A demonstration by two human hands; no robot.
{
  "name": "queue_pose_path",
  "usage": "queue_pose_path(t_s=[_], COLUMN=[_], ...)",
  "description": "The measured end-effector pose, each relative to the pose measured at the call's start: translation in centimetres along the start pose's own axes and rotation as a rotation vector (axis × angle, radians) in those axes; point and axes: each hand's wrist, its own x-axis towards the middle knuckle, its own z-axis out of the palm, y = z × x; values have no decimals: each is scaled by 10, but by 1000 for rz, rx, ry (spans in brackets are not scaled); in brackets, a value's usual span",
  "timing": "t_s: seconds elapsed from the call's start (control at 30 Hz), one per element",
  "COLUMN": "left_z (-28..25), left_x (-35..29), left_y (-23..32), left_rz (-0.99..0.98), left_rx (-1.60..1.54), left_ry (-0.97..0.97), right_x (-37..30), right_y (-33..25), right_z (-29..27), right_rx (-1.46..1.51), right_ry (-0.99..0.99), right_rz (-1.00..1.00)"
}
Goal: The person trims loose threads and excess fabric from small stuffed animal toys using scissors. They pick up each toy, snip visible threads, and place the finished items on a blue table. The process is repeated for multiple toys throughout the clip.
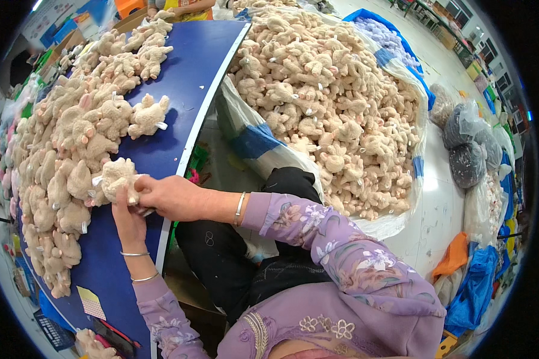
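Two hands, left hand (127, 222) and right hand (167, 196), grip one plush toy (117, 178).

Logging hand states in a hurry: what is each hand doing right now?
Left hand: closed on the beige plush toy from below.
Right hand: grip closed on the same plush toy, at its right side.

We sit with the blue-topped work table (185, 66) to our left and a big white plastic sack (263, 143) to our right, just beside the table's edge. In the sack lies a heap of beige plush toy animals (329, 96). On the table, a second pile of beige plush toys (66, 149) runs along its far left side. Our left hand (129, 224) and right hand (167, 196) meet over the table's near edge, both touching one beige plush toy (118, 176) at the pile's rim. Right of the sack, clear bags of dark goods (467, 146) stand on the floor.
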Motion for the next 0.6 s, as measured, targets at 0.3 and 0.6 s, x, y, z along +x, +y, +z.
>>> queue_pose_path(t_s=[0.3,0.6], left_z=[10,23], left_x=[3,-6], left_y=[13,7], left_rz=[41,60], left_rx=[-503,-469], left_ry=[-199,-202], right_x=[6,11], right_y=[20,6], right_z=[-48,-21], right_rx=[539,876], right_ry=[273,175], right_rz=[390,497])
